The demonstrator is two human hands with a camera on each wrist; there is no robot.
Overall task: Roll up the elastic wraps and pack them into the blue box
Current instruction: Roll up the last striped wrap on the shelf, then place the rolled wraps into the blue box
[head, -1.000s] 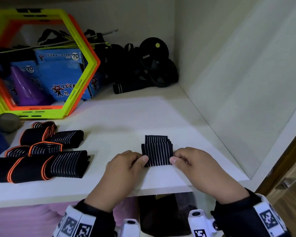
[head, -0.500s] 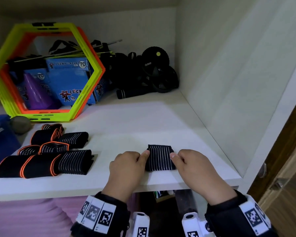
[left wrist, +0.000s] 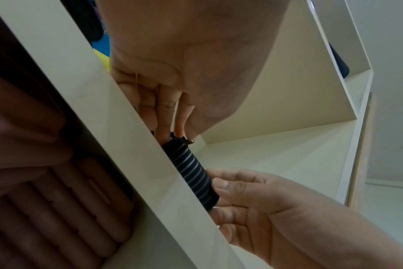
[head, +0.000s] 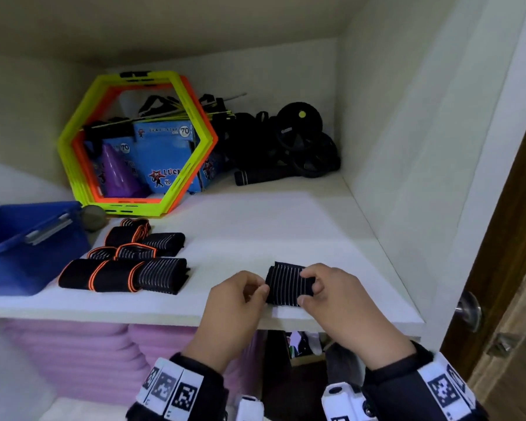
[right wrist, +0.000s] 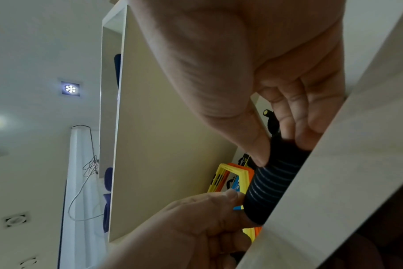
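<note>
Black striped wrap [head: 287, 284] rolled on shelf edge, between both hands, left hand [head: 236, 302] pinching one end, right hand [head: 336, 302] the other

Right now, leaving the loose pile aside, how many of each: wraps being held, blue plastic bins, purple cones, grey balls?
Held wrap: 1
Blue plastic bin: 1
Purple cone: 1
Grey ball: 1
Total: 4

White cupboard shelf [head: 255, 226], cream side wall [head: 422, 147], brown wooden door [head: 504, 253] with metal knob [head: 469, 309]; recessed ceiling light [right wrist: 69, 88] lit.
</note>
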